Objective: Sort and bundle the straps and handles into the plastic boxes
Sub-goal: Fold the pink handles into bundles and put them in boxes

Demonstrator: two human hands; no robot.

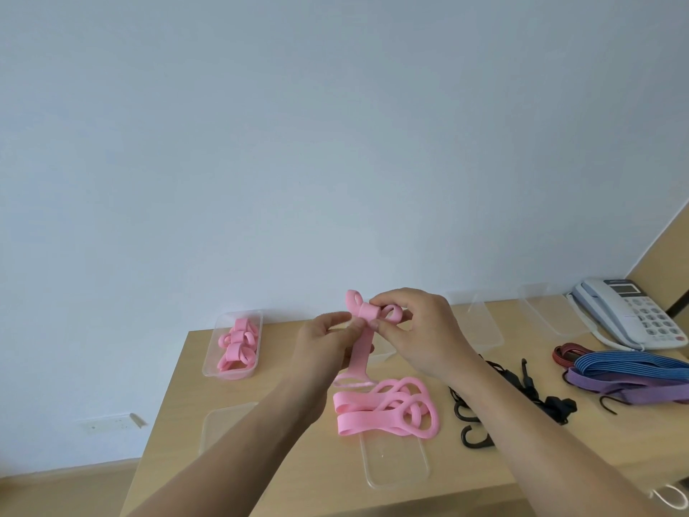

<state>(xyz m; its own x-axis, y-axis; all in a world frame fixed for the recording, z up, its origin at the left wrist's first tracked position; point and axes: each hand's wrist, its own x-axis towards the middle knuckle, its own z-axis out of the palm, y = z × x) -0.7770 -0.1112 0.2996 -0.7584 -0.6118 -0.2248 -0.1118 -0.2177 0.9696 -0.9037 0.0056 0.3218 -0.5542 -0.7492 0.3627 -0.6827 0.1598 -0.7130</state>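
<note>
1. Table (320, 475). This is my staging surface. Stock lies on it grouped by kind, so that each kind can go to one box.

2. Pink box (231, 375), far left by the wall. It holds finished bundles (238, 345), which marks it as the destination for pink. An empty box (484, 330) stands just behind my right hand. I judge it is reserved for another kind.

3. Coloured straps (630, 367) (blue, purple, red) and black cords (529, 389) with hooks. They lie to the right, well apart from the pink stock.

4. Pile (391, 408) of loose pink straps. It sits below my hands, partly over a flat clear tray (395, 468) (tray or lid, I cannot tell). This puts the next piece close by.

5. Strap (363, 348). I hold it raised above the table between both hands. Its upper part is rolled into a small coil and its tail hangs free toward the pile. I judge that keeping it in the air stops the tail from snagging.

6. Right hand (421, 330). The fingers curl over the coil from above and from the right, gripping it so the roll cannot spring open.

7. Left hand (328, 345). Thumb and fingertips pinch the strap just below the coil, on its left side, which steadies the tail.

8. Status, by my judgement: bundling is in progress and this strap is not yet boxed.
</note>
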